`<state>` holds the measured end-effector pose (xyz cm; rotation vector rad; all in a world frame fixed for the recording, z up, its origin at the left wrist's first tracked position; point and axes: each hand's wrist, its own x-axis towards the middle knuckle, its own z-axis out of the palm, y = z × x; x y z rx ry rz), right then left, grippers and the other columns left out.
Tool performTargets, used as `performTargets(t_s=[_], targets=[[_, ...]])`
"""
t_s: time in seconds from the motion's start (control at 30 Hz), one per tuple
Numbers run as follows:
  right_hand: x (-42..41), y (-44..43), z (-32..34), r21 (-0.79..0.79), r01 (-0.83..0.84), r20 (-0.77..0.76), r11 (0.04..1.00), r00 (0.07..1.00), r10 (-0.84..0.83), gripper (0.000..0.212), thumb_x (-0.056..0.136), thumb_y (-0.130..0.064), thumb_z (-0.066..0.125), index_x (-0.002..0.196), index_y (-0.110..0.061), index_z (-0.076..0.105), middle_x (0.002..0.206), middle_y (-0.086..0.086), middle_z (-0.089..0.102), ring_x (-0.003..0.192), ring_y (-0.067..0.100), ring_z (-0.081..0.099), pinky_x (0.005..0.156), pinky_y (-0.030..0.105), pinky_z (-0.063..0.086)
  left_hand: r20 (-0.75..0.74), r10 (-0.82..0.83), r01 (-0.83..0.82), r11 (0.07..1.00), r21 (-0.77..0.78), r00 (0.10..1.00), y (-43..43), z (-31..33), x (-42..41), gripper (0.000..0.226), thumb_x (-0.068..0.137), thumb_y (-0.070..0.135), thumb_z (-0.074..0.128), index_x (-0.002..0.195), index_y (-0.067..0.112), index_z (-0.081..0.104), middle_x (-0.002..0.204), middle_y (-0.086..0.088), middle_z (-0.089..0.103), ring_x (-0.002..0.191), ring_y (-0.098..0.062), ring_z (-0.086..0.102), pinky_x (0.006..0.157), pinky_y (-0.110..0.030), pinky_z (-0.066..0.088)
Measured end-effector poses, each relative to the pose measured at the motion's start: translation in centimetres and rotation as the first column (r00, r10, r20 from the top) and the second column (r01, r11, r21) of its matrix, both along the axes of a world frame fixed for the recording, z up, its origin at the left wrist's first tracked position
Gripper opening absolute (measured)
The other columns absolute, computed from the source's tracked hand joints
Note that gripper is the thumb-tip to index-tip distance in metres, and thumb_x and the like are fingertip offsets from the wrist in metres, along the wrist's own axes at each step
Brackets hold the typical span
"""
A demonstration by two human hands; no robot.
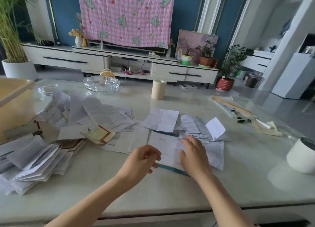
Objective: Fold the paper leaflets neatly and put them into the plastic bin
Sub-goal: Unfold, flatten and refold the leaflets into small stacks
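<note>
A white leaflet with teal edges (162, 146) lies flat on the table in front of me. My left hand (143, 160) has its fingers curled at the leaflet's near left edge and pinches it. Just to the right, my right hand (192, 154) presses down on the same leaflet with straight, spread fingers. The cream plastic bin (15, 97) stands at the far left of the table. Loose unfolded leaflets (105, 117) lie spread across the middle. A heap of folded leaflets (32, 162) sits at the near left, and more crumpled sheets (199, 128) lie beyond my right hand.
A glass ashtray (101, 83), a smaller glass dish (46, 89) and a beige roll (158, 89) stand at the back of the marble table (170, 192). A white cup (301, 156) sits at the right edge, with pens and wrappers (242, 114) behind it.
</note>
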<state>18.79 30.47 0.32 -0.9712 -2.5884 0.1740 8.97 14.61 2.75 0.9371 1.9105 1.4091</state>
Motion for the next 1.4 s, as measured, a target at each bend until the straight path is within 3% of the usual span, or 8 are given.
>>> performTargets(t_s=[0.2, 0.4, 0.57, 0.67, 0.83, 1.13, 1.27, 1.4], targets=[[-3.8, 0.7, -0.8, 0.141, -0.034, 0.249, 0.989, 0.969, -0.002, 0.048, 0.101, -0.024, 0.023, 0.144, -0.003, 0.029, 0.158, 0.007, -0.008, 0.145, 0.021, -0.011, 0.111, 0.03, -0.016, -0.079, 0.053, -0.048, 0.997, 0.065, 0.995, -3.3, -0.9, -3.8, 0.025, 0.093, 0.003, 0.047, 0.085, 0.019, 0.064, 0.088, 0.003, 0.069, 0.074, -0.009, 0.064, 0.067, -0.027, 0.051], [-6.1, 0.5, -1.2, 0.096, -0.031, 0.319, 0.995, 0.948, -0.001, 0.054, 0.101, -0.032, 0.015, 0.147, -0.004, 0.02, 0.159, 0.002, 0.006, 0.146, 0.021, -0.003, 0.117, 0.037, -0.006, 0.051, 0.103, -0.11, 0.981, 0.162, 0.993, -4.1, 0.0, -4.4, 0.021, 0.094, 0.009, 0.048, 0.086, 0.017, 0.066, 0.088, 0.002, 0.07, 0.075, -0.007, 0.063, 0.064, -0.02, 0.049], [-7.7, -3.2, 0.7, 0.049, -0.13, -0.143, 0.99, 0.98, 0.135, 0.034, 0.095, -0.017, 0.038, 0.121, -0.002, 0.054, 0.126, 0.006, 0.052, 0.121, 0.022, 0.044, 0.105, 0.027, 0.027, 0.282, 0.187, -0.238, 0.958, 0.158, 0.941, -4.7, 0.6, -4.5, 0.016, 0.094, 0.016, 0.051, 0.092, 0.013, 0.066, 0.092, -0.003, 0.07, 0.081, -0.012, 0.064, 0.071, -0.027, 0.052], [-7.4, -7.2, 3.7, -0.184, -0.228, -0.552, 0.956, 0.829, 0.092, 0.019, 0.087, -0.003, 0.058, 0.103, -0.007, 0.067, 0.106, -0.002, 0.063, 0.104, 0.008, 0.058, 0.09, 0.009, 0.039, 0.606, 0.147, -0.275, 0.953, 0.123, 0.781, -4.8, 0.5, -5.0, 0.035, 0.086, 0.031, 0.06, 0.112, 0.008, 0.059, 0.107, -0.01, 0.067, 0.094, -0.021, 0.064, 0.079, -0.034, 0.054], [-3.0, -12.5, 5.9, -0.722, -0.542, -0.687, 0.43, 0.633, -0.356, 0.016, 0.075, -0.002, 0.066, 0.09, -0.007, 0.071, 0.087, 0.004, 0.074, 0.084, 0.012, 0.069, 0.08, 0.023, 0.056, 0.788, -0.164, -0.056, 0.968, 0.244, 0.593, -5.3, 0.5, -5.7, 0.086, 0.07, 0.061, 0.064, 0.137, 0.013, 0.04, 0.128, -0.015, 0.059, 0.114, -0.027, 0.059, 0.095, -0.044, 0.047], [-1.8, -12.9, 7.0, -0.647, -0.759, -0.553, -0.074, 0.534, -0.64, 0.016, 0.065, 0.0, 0.061, 0.074, -0.002, 0.074, 0.081, 0.011, 0.072, 0.067, 0.015, 0.07, 0.056, 0.021, 0.056, 0.782, -0.322, 0.039, 0.933, 0.358, 0.533, -5.2, 0.0, -3.5, 0.072, 0.074, 0.063, 0.054, 0.127, 0.013, 0.058, 0.125, -0.015, 0.061, 0.114, -0.03, 0.059, 0.098, -0.05, 0.045], [-1.4, -12.7, 6.9, -0.71, -0.704, -0.574, 0.007, 0.574, -0.584, 0.018, 0.071, 0.004, 0.056, 0.073, -0.006, 0.072, 0.076, 0.009, 0.072, 0.064, 0.014, 0.069, 0.056, 0.021, 0.056, 0.813, -0.422, -0.004, 0.887, 0.462, 0.402, -5.2, 0.8, -2.7, 0.054, 0.08, 0.056, 0.055, 0.108, 0.013, 0.071, 0.112, -0.015, 0.067, 0.098, -0.028, 0.067, 0.084, -0.049, 0.053], [-1.3, -11.7, 5.6, -0.822, -0.466, -0.569, 0.327, 0.643, -0.513, 0.017, 0.083, 0.008, 0.057, 0.083, -0.008, 0.064, 0.076, 0.007, 0.069, 0.067, 0.015, 0.064, 0.055, 0.022, 0.052, 0.793, -0.293, -0.099, 0.91, 0.403, 0.535, -4.7, 1.0, -3.0, 0.034, 0.085, 0.027, 0.052, 0.111, 0.009, 0.065, 0.11, -0.014, 0.069, 0.095, -0.024, 0.068, 0.083, -0.036, 0.056]])
